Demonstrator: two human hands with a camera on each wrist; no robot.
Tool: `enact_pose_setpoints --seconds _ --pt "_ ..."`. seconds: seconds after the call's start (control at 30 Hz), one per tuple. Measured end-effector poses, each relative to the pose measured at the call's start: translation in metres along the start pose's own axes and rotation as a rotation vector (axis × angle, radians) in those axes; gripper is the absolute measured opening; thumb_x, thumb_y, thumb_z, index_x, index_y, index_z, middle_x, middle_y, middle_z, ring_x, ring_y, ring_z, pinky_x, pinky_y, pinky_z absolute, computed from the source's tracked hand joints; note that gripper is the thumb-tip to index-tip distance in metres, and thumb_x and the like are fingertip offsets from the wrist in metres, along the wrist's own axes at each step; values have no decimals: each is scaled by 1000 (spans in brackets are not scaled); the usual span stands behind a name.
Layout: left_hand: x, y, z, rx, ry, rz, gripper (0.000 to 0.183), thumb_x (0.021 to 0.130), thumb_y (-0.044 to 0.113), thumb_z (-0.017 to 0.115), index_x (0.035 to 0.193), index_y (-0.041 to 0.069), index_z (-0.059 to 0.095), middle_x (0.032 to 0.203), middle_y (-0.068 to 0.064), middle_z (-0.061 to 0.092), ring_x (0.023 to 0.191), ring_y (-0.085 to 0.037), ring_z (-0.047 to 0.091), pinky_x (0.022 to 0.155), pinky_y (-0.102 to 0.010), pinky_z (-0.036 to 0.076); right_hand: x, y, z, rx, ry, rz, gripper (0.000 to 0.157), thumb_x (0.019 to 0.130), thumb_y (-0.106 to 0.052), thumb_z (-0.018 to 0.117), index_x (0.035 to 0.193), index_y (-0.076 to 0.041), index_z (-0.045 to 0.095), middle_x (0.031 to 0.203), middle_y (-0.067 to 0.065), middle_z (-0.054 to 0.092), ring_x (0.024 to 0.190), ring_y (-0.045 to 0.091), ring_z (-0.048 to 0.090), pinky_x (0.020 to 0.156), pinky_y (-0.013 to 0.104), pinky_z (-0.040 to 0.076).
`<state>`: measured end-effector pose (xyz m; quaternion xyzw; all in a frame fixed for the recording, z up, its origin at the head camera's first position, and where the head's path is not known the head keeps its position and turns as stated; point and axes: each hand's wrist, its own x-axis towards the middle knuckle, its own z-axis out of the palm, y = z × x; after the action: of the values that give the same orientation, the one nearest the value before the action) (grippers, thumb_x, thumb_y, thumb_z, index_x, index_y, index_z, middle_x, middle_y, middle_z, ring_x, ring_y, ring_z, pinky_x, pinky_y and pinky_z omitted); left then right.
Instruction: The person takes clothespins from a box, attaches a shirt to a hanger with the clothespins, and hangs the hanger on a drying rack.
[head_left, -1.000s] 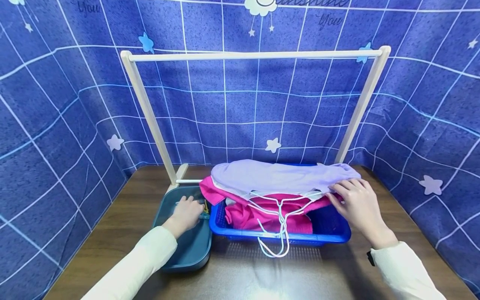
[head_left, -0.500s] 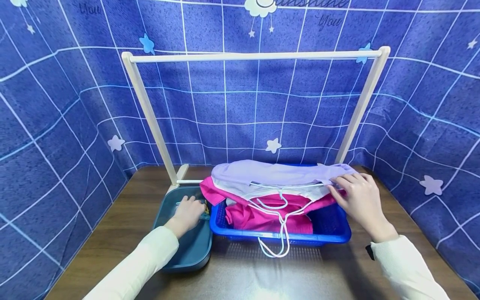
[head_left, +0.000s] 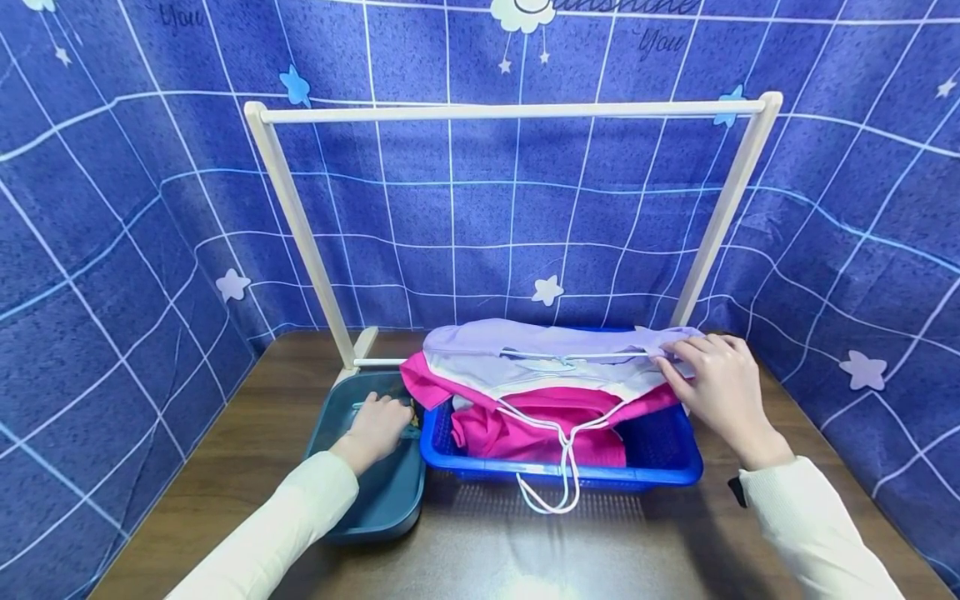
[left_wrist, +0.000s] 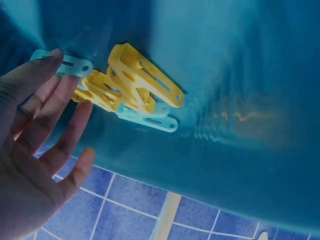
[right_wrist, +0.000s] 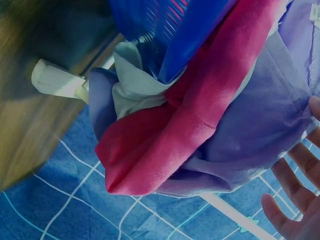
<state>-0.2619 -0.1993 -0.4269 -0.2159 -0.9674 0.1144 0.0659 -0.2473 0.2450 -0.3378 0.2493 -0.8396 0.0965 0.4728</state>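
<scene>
My left hand (head_left: pixel 373 432) reaches into a teal bin (head_left: pixel 375 500), and in the left wrist view its thumb and fingers pinch a light-blue clothespin (left_wrist: pixel 72 67). Beside it lie several yellow clothespins (left_wrist: pixel 152 77) and light-blue ones. With thumb and fingertips, my right hand (head_left: pixel 723 396) pinches the right end of a lavender garment (head_left: pixel 525 337), which lies on top of a pile in the blue basket (head_left: pixel 645 477). A hanger (head_left: pixel 600 356) shows at that garment's opening, its hook lying back over the cloth. Under it are pink garments (head_left: pixel 540 433), with another white hanger's hook (head_left: pixel 562 504) hanging over the basket's front.
A pale wooden rack with a top bar (head_left: pixel 517 111) stands behind the basket and bin. A wooden tabletop (head_left: pixel 480 550) extends in front. Blue star-patterned cloth (head_left: pixel 555 225) surrounds the back and sides.
The lavender garment's hanger has swung back, its hook moving from over the basket's front onto the cloth. My right hand has shifted slightly back; my left hand stays almost still.
</scene>
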Motion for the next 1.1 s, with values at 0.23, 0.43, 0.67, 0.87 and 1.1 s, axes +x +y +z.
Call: enact_pose_setpoints --seconds 0.23,0.43,0.67,0.87,1.1 --pt "1 -1 3 -20 -30 -32 26 67 16 79 86 8 64 82 -8 66 77 -29 62 76 -48 44 2 2 1 -11 6 0 23 73 -27 63 80 -5 67 73 13 66 65 31 56 72 47 39" --pt "0 0 2 7 -37 -42 25 68 17 77 87 7 65 84 -9 67 80 -29 59 78 -48 43 4 4 3 -25 10 2 25 73 -28 62 80 -5 67 72 13 66 64 30 56 72 47 39" --pt "-1 0 2 37 -40 -49 25 68 19 77 88 7 67 87 -11 64 84 -29 55 77 -47 43 6 5 5 -23 2 37 25 72 -28 66 80 -4 68 73 13 67 65 30 57 73 47 39" --pt "-2 0 4 42 -40 -59 26 68 21 77 88 6 68 87 -12 63 85 -30 54 78 -48 44 10 7 7 -11 -3 60 24 72 -26 68 81 -4 69 73 13 67 66 30 58 73 46 39" --pt "-4 -1 -6 0 -82 -89 33 66 24 78 91 5 66 89 -11 64 86 -30 55 76 -48 43 14 9 7 -11 -21 79 24 72 -25 69 82 -4 69 75 14 68 68 31 60 72 46 39"
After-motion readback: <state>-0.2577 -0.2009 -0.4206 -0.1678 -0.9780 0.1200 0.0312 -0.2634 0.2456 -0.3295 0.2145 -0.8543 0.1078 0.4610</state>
